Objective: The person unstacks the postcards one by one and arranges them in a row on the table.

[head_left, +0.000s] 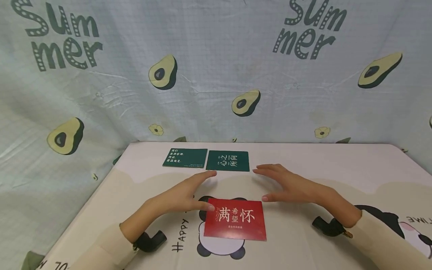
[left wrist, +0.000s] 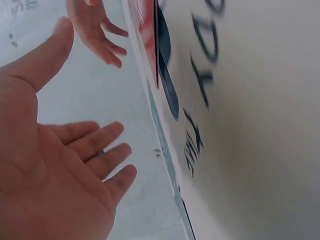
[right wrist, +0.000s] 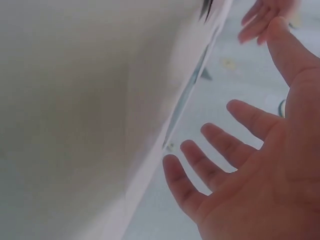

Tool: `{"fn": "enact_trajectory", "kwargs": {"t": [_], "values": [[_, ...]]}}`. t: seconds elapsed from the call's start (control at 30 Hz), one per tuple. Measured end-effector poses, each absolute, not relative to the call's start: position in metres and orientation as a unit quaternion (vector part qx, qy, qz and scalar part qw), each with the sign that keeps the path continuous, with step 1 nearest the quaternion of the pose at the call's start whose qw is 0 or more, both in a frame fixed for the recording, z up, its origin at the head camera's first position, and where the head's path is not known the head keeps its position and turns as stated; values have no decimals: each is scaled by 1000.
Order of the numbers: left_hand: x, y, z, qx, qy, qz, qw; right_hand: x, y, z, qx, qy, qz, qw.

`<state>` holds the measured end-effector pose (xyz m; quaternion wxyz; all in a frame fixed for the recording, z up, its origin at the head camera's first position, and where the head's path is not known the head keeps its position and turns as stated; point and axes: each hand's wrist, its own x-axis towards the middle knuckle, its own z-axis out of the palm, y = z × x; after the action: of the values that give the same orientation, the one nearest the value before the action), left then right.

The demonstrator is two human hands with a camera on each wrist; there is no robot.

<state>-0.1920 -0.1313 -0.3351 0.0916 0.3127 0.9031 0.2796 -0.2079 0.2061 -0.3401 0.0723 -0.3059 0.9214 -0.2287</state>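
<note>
A red card (head_left: 235,221) with white Chinese characters lies flat on the table in the head view. My left hand (head_left: 183,195) hovers at its left, fingers extended and thumb tip over the card's upper left corner; nothing is held. On the other side, my right hand (head_left: 293,185) is held above the table with fingers spread, its thumb near the card's upper right corner. Farther back lie two dark green cards side by side: a left one (head_left: 185,158) and a right one (head_left: 227,161). Both wrist views show empty palms, the left hand (left wrist: 65,155) and the right hand (right wrist: 255,165).
A pale cloth with a panda print and lettering covers the table (head_left: 297,232). Behind it hangs a curtain (head_left: 202,75) printed with avocados and the word Summer. A small black device sits on each wrist, the left device (head_left: 150,241) and the right device (head_left: 329,227).
</note>
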Motion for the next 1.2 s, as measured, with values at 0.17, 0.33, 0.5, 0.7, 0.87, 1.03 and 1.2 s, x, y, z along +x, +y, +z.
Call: {"fn": "enact_trajectory", "kwargs": {"t": [0.17,0.33,0.5,0.7,0.87,1.03,1.2], "values": [[-174,-125,-337,307,898,296,106,-188,203,-340,-314,913,-241,95],[-158,-121,-340,297,889,318,142,-170,199,-339,-320,910,-238,113],[-152,-123,-343,294,891,313,151,-158,194,-339,-307,910,-249,128],[-152,-124,-348,291,897,297,151,-151,189,-341,-318,910,-236,127],[-153,-126,-351,294,901,285,146,-151,186,-342,-339,912,-199,116],[-154,-127,-353,297,905,273,136,-151,185,-342,-356,913,-171,102],[-155,-127,-355,298,909,260,130,-150,184,-344,-356,912,-174,102]]}}
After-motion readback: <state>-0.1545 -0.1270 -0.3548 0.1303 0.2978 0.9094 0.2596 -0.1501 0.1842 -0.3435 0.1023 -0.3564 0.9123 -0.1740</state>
